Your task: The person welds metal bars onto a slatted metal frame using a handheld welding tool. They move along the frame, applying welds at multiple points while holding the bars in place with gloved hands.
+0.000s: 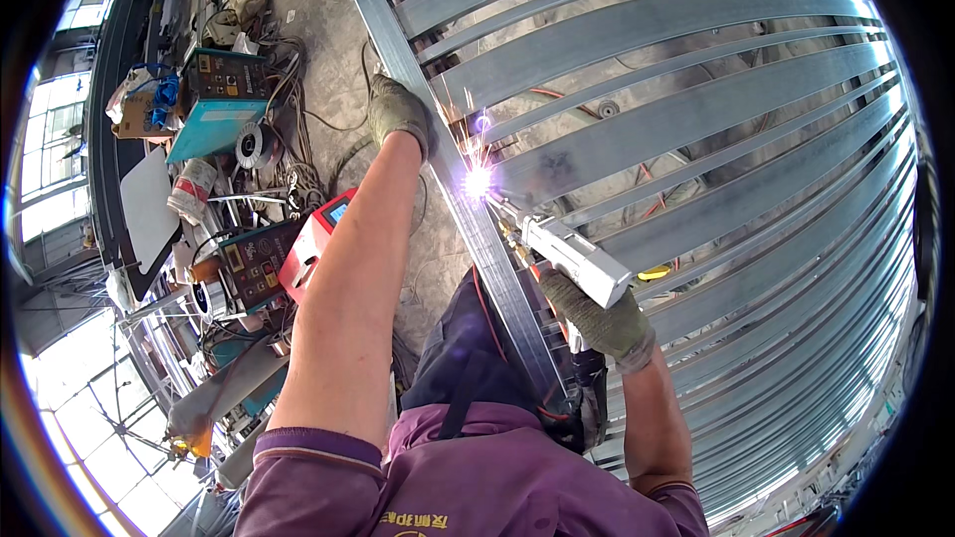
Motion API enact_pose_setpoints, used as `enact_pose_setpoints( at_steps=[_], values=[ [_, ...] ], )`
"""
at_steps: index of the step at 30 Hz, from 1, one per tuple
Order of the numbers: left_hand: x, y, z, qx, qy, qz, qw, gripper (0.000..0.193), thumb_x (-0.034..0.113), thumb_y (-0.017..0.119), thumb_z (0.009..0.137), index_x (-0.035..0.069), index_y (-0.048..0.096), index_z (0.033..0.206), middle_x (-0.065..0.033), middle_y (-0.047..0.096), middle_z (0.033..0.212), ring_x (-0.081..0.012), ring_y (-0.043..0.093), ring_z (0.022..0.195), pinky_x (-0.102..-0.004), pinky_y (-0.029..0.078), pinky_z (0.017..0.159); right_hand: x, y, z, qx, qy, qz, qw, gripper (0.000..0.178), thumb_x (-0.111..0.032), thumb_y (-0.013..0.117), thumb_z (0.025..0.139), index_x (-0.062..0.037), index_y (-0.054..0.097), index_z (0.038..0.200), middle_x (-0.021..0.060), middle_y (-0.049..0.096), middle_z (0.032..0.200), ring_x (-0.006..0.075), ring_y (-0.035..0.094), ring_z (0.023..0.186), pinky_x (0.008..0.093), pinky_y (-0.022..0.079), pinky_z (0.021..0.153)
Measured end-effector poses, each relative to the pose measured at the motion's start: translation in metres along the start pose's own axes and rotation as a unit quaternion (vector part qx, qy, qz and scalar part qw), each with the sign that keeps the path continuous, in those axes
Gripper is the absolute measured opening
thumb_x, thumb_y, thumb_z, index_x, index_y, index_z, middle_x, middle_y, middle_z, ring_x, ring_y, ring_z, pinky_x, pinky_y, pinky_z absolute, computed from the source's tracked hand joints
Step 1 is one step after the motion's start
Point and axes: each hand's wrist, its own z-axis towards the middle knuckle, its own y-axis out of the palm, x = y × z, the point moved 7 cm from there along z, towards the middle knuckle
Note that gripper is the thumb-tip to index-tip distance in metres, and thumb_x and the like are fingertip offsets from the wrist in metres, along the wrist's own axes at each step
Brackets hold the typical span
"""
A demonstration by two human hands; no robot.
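My right hand (605, 326), in a grey-green work glove, is closed round the grip of a boxy silver-white welding gun (575, 257). At the gun's nozzle a bright white-violet arc (477, 181) burns on the inner edge of a long grey steel tube (494, 257), throwing sparks upward; glare hides the joint itself. Farther up the same tube, my gloved left hand (398, 113) grips its outer side, with its fingertips partly hidden. Many flat steel slats (617, 164) run off to the right from the tube, side by side with gaps between them.
On the left stand a teal welding machine (221, 99), another dark control box (261, 264) and a red unit with a screen (316, 244). Cables (298, 154) trail over the concrete floor (333, 15). A red hose (484, 313) passes close to my legs, beside the tube.
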Motion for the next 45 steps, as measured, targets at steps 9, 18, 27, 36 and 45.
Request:
enact_pose_setpoints(
  at_steps=[9,18,27,36,45],
  values=[
    [0.077,-0.101,-0.094,0.009,-0.234,-0.308,0.922,0.071,0.054,0.023,0.110,0.004,0.063,0.139,-0.0215,0.066,0.138,-0.0365,0.064,0.128,-0.0426,0.050,0.106,-0.006,-0.004,-0.004,0.016,0.004,-0.030,0.999,0.043,-0.008,0.075,0.097,0.0013,0.062,0.138,0.0108,0.073,0.125,0.0129,0.070,0.109,0.0280,0.059,0.087],
    [0.039,-0.049,-0.040,-0.028,-0.059,0.119,0.991,0.072,0.052,0.020,0.111,0.002,0.050,0.152,-0.0139,0.054,0.155,-0.0294,0.059,0.136,-0.0356,0.043,0.114,0.007,-0.001,-0.006,-0.005,0.027,0.018,0.999,0.044,-0.008,0.075,0.098,0.0000,0.062,0.139,0.0071,0.073,0.119,0.0104,0.069,0.103,0.0260,0.058,0.084],
    [0.050,-0.053,-0.049,-0.034,-0.095,0.018,0.995,0.051,0.033,0.037,0.110,0.011,0.043,0.155,-0.0136,0.057,0.151,-0.0278,0.062,0.131,-0.0392,0.050,0.107,0.005,-0.002,-0.013,-0.002,0.010,0.009,1.000,0.043,-0.012,0.074,0.099,0.0003,0.062,0.138,0.0059,0.072,0.114,0.0080,0.067,0.097,0.0247,0.057,0.077],
    [0.103,-0.076,-0.081,-0.111,0.088,0.429,0.892,0.060,0.041,0.042,0.106,0.003,0.052,0.151,-0.0155,0.056,0.153,-0.0295,0.059,0.136,-0.0383,0.044,0.113,0.006,-0.005,-0.017,0.004,-0.026,0.005,1.000,0.043,-0.012,0.075,0.098,0.0005,0.062,0.138,0.0061,0.072,0.114,0.0075,0.067,0.096,0.0241,0.056,0.075],
    [0.094,-0.076,-0.077,-0.133,0.089,0.389,0.907,0.057,0.035,0.051,0.104,0.005,0.053,0.152,-0.0138,0.050,0.159,-0.0329,0.049,0.145,-0.0440,0.036,0.119,0.002,-0.004,-0.018,0.001,-0.044,-0.026,0.999,0.044,-0.011,0.075,0.098,0.0010,0.062,0.139,0.0079,0.072,0.120,0.0102,0.067,0.103,0.0264,0.056,0.083]
  ],
)
